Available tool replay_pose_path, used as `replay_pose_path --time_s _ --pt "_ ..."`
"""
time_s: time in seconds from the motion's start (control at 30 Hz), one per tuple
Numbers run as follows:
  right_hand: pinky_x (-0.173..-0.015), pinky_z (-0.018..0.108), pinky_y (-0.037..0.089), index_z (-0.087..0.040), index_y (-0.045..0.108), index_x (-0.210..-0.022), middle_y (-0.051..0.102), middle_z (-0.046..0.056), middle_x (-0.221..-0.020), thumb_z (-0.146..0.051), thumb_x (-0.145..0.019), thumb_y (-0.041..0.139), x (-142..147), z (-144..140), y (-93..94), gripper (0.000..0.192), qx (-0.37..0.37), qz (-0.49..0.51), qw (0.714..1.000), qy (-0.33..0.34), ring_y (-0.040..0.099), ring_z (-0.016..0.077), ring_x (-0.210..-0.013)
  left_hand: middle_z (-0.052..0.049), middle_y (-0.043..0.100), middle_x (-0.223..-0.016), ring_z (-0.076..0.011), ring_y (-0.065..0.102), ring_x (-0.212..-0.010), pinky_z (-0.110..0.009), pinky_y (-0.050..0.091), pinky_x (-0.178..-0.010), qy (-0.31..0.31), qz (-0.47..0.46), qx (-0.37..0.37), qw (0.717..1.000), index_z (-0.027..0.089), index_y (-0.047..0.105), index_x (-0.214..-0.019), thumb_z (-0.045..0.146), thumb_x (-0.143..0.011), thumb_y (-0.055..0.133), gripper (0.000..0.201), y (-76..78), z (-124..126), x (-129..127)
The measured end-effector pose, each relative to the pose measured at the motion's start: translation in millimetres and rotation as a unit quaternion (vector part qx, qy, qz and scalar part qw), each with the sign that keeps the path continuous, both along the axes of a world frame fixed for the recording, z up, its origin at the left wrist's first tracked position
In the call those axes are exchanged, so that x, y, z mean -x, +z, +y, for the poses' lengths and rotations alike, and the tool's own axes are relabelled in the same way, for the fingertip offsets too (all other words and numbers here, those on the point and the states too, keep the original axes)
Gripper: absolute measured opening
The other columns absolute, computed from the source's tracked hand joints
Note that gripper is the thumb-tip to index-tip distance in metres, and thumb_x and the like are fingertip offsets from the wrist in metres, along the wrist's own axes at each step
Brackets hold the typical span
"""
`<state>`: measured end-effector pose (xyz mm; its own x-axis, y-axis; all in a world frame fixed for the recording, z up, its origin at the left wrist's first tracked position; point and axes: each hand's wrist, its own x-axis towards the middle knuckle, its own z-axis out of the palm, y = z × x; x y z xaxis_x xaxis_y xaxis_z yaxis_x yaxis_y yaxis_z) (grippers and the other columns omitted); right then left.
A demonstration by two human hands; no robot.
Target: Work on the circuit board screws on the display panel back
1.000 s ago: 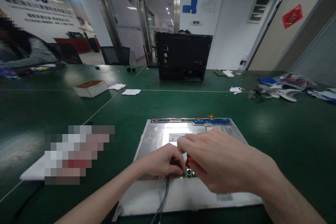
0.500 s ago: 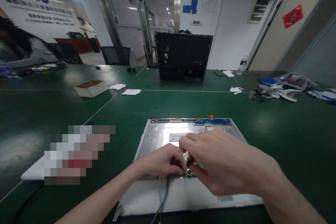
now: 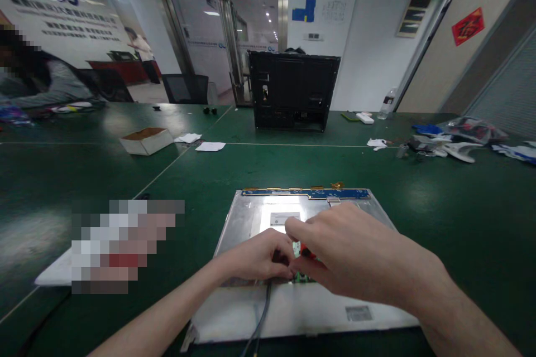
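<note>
A flat display panel (image 3: 234, 226) lies on the table in front of me, with a bare metal back and a pale lower strip. Near its middle, a small green circuit board (image 3: 302, 277) shows between my hands. My left hand (image 3: 266, 254) is closed, its fingertips pressed down at the board's left edge; what they pinch is hidden. Dark cables (image 3: 264, 312) run from below those fingers toward me. My right hand (image 3: 343, 254) is wrapped round a red-and-black tool (image 3: 307, 252) over the board, mostly covered by the fingers. A blue circuit strip (image 3: 276, 193) lines the panel's far edge.
A black monitor housing (image 3: 293, 92) stands upright farther back. To the left are an open white box (image 3: 146, 141), papers (image 3: 210, 146) and a blurred-out item. A bottle (image 3: 387, 104) and assorted parts (image 3: 444, 145) lie at right. Another person (image 3: 54, 78) sits far left.
My right hand has turned slightly over the board, its thumb and lower edge lifting, so a grey label on the pale strip now shows fully. My left hand stays in place.
</note>
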<state>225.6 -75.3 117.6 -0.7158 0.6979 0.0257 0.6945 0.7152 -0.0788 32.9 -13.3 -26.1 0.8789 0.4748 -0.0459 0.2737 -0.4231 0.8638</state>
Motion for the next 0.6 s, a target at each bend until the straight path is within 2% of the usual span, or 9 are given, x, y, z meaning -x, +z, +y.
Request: replay_pose_path --time_s 0.27,0.47,0.6 --pt "-0.047 0.027 0.024 -0.018 0.054 -0.092 0.062 0.002 -0.078 -0.022 -0.081 0.057 -4.4 -1.5 3.7 0.011 0.039 0.008 0.998 0.043 0.048 0.0140 -0.058 -0.002 0.069 -0.080 -0.0173 0.061 -0.073 -0.024 0.048 -0.068 0.021 0.030 -0.002 0.999 0.016 0.073 -0.088 0.026 -0.081 0.069 0.012 4.0 -3.1 -0.5" --pt "-0.046 0.027 0.022 -0.019 0.053 -0.091 0.061 0.000 -0.074 -0.017 -0.084 0.053 -1.0 0.6 1.2 0.007 0.028 0.005 0.999 0.032 0.047 0.0134 -0.056 -0.002 0.069 -0.079 -0.0152 0.060 -0.068 -0.022 0.046 -0.062 0.019 0.042 -0.022 0.999 0.016 0.073 -0.087 0.023 -0.081 0.068 0.011 7.2 -2.6 -1.2" --pt "-0.046 0.026 0.020 -0.020 0.054 -0.090 0.063 0.000 -0.072 -0.019 -0.086 0.052 -0.5 -0.5 -0.4 0.004 0.010 0.006 1.000 0.019 0.049 0.0137 -0.055 -0.001 0.069 -0.080 -0.0152 0.059 -0.070 -0.022 0.046 -0.064 0.006 0.037 -0.024 0.999 0.016 0.073 -0.086 0.021 -0.080 0.069 0.009 6.4 -1.2 -1.7"
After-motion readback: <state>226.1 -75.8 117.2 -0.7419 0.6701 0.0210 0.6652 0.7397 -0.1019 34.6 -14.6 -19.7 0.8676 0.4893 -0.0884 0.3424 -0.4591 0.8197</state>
